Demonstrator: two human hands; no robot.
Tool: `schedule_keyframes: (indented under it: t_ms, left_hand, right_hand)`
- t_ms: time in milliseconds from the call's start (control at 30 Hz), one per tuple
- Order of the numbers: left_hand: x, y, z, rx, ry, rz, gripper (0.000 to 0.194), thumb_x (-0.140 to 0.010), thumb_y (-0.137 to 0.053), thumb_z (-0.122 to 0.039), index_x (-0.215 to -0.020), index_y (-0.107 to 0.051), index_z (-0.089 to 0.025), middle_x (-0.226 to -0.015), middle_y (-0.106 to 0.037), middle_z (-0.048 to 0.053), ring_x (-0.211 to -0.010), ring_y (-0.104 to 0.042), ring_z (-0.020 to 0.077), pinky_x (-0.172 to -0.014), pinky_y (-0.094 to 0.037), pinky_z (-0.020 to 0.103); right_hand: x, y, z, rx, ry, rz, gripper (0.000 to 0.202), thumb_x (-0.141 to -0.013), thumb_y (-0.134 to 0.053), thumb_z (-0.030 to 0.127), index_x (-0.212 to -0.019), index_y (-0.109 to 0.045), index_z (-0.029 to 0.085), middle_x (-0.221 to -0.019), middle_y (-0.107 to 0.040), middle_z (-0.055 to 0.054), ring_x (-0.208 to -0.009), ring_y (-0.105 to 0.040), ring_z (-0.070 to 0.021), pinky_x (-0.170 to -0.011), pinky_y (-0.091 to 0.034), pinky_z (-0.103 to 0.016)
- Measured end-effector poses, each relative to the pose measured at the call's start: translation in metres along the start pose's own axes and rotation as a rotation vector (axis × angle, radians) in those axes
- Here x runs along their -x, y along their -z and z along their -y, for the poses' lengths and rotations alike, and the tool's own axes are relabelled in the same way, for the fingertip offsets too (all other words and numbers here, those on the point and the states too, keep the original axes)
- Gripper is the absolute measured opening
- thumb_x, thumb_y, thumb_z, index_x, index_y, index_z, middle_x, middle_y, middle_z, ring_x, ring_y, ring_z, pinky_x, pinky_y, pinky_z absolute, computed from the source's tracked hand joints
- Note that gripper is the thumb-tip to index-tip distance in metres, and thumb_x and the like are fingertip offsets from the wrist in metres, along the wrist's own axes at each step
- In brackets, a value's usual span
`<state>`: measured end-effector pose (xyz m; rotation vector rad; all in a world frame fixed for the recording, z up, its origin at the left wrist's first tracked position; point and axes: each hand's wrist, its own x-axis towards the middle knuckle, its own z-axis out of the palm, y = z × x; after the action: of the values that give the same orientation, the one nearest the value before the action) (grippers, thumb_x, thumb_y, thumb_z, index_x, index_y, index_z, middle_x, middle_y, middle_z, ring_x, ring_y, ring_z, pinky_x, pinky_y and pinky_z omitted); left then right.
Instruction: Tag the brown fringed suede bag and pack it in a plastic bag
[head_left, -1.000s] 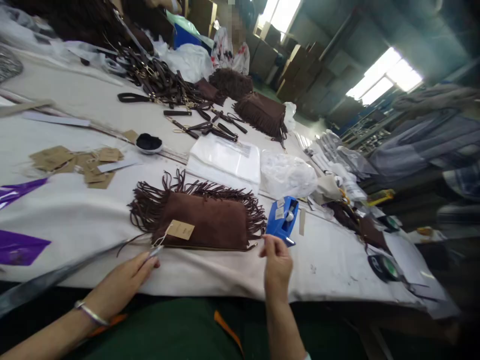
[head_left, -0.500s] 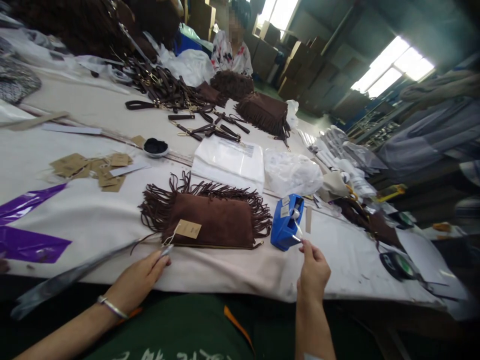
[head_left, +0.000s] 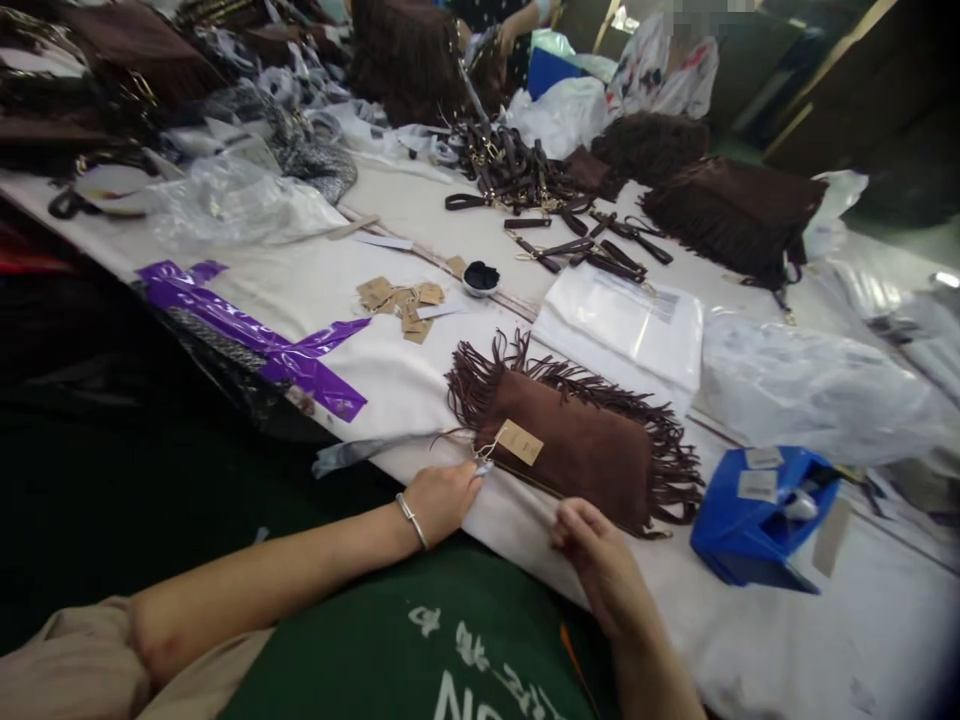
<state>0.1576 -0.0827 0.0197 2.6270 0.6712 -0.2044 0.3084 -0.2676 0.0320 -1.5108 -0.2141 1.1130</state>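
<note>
A brown suede-like pouch with long fringe lies on the table in front of me, its zip edge towards me. A tan paper tag on a white string rests on its left part. My left hand is closed at the pouch's near left corner, pinching a bit of grey plastic film by the tag's string. My right hand is pinched just off the zip edge; the clear tape drawn from the dispenser hardly shows in its fingers. The blue tape dispenser stands right of the pouch.
Behind the pouch lie a stack of clear plastic bags and crumpled plastic. Loose tags, a small dish and brown wrist straps lie farther back. Purple tape runs along the table edge. Other people sit across.
My right hand has left the blue dispenser and come left to the pouch's zip edge. My left hand stays at the pouch's corner. The view has turned left.
</note>
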Motion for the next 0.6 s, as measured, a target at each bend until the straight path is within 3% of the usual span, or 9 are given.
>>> schedule_keyframes:
  t_ms: [67, 167, 333, 467, 533, 600]
  left_hand:
    - [0.003, -0.003, 0.0, -0.024, -0.012, -0.023, 0.031, -0.097, -0.03, -0.032, -0.099, -0.055, -0.015, -0.081, -0.069, 0.009, -0.07, -0.068, 0.025, -0.058, -0.051, 0.032]
    - [0.005, -0.008, 0.003, -0.044, -0.047, -0.05, 0.03, -0.097, -0.029, -0.029, -0.097, -0.055, -0.014, -0.078, -0.068, 0.009, -0.067, -0.067, 0.0246, -0.055, -0.052, 0.032]
    - [0.002, -0.011, 0.008, -0.122, -0.132, -0.089, 0.029, -0.096, -0.03, -0.022, -0.091, -0.057, -0.012, -0.075, -0.066, 0.01, -0.066, -0.066, 0.0223, -0.055, -0.053, 0.031]
    - [0.008, -0.007, 0.01, -0.143, -0.25, -0.136, 0.032, -0.091, -0.03, -0.011, -0.086, -0.062, -0.013, -0.073, -0.065, 0.01, -0.064, -0.064, 0.023, -0.057, -0.053, 0.033]
    - [0.008, -0.011, 0.018, -0.074, -0.295, -0.162, 0.034, -0.087, -0.032, -0.011, -0.086, -0.065, -0.015, -0.075, -0.066, 0.012, -0.066, -0.064, 0.0255, -0.06, -0.053, 0.037]
    - [0.002, -0.024, 0.032, 0.149, -0.269, -0.208, 0.03, -0.083, -0.039, -0.02, -0.084, -0.068, -0.017, -0.08, -0.068, 0.014, -0.071, -0.064, 0.0315, -0.063, -0.052, 0.043]
  right_hand:
    - [-0.019, -0.049, 0.003, 0.008, -0.05, 0.138, 0.03, -0.074, -0.068, 0.046, -0.074, -0.058, 0.018, -0.058, -0.053, 0.004, -0.055, -0.046, -0.0086, -0.054, -0.036, -0.02]
    - [-0.041, -0.085, 0.0, 0.092, -0.089, 0.133, 0.038, -0.069, -0.069, 0.052, -0.069, -0.054, 0.018, -0.05, -0.049, 0.006, -0.045, -0.04, -0.0072, -0.045, -0.029, -0.02]
    - [-0.054, -0.09, -0.011, 0.383, -0.03, -0.04, 0.042, -0.069, -0.062, 0.06, -0.066, -0.053, 0.019, -0.042, -0.046, 0.006, -0.039, -0.039, -0.0094, -0.041, -0.028, -0.022]
    - [-0.049, -0.098, -0.004, 0.54, 0.023, -0.14, 0.036, -0.073, -0.058, 0.052, -0.059, -0.057, 0.019, -0.042, -0.047, 0.005, -0.043, -0.044, -0.0109, -0.044, -0.03, -0.024]
    - [-0.052, -0.101, 0.0, 0.58, 0.034, -0.208, 0.031, -0.069, -0.063, 0.044, -0.052, -0.059, 0.018, -0.042, -0.047, 0.004, -0.047, -0.047, -0.0116, -0.046, -0.031, -0.024]
    - [-0.059, -0.1, 0.001, 0.621, 0.015, -0.236, 0.027, -0.064, -0.067, 0.038, -0.047, -0.058, 0.019, -0.04, -0.043, 0.005, -0.048, -0.046, -0.0119, -0.047, -0.03, -0.024]
